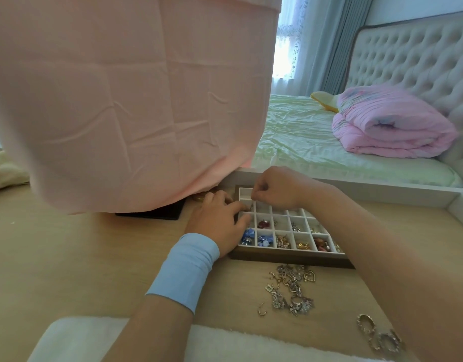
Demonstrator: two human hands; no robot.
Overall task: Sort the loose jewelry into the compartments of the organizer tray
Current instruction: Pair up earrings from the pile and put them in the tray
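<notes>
1. Left hand [220, 220]: fingers curled on the left rim of the organizer tray [290, 258]; grasp cannot be told.
2. Right hand [274, 190]: pinches small piece [250, 207] over a far-left compartment.
3. Near row filled; loose jewelry [290, 290] lies unsorted by the near edge of the counter [68, 257]. Roughly halfway.

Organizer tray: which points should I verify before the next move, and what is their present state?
1. Tray steadied: ok, left hand rests on its left edge.
2. Right hand over the tray: ok, above the far-left compartments.
3. Piece held in its fingers: cannot tell, too small.
4. Far corner compartment free: ok, looks empty.
5. Loose jewelry all sorted: not ok, a pile lies before the tray.
</notes>
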